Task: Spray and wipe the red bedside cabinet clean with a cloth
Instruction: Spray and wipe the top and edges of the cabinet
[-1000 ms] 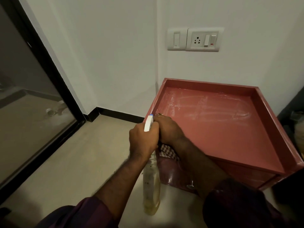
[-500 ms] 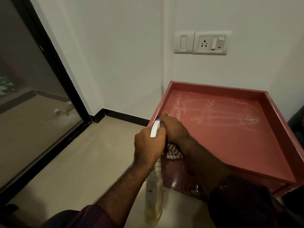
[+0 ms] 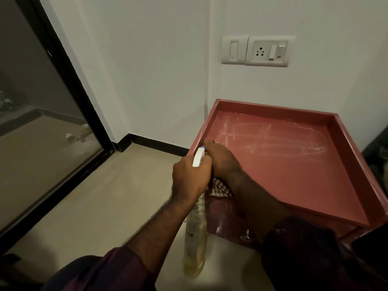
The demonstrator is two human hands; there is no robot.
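The red bedside cabinet [image 3: 294, 177] stands in the wall corner, its rimmed top streaked with whitish wet smears. My left hand [image 3: 190, 175] grips the white head of a spray bottle [image 3: 195, 244], whose clear body with yellowish liquid hangs down beside the cabinet's left front corner. My right hand [image 3: 222, 160] lies over the cabinet's left rim and holds a checked cloth [image 3: 219, 189] bunched under it; most of the cloth is hidden by the hand and wrist.
A white wall with a switch and socket plate [image 3: 258, 50] rises behind the cabinet. A black-framed glass door [image 3: 42, 122] runs along the left. Beige floor [image 3: 100, 196] spreads between door and cabinet. A metal knob [image 3: 244, 237] shows on the cabinet front.
The view has shifted slightly, and both hands stay at the cabinet's left front corner. The right hand with the cloth has barely moved along the rim.
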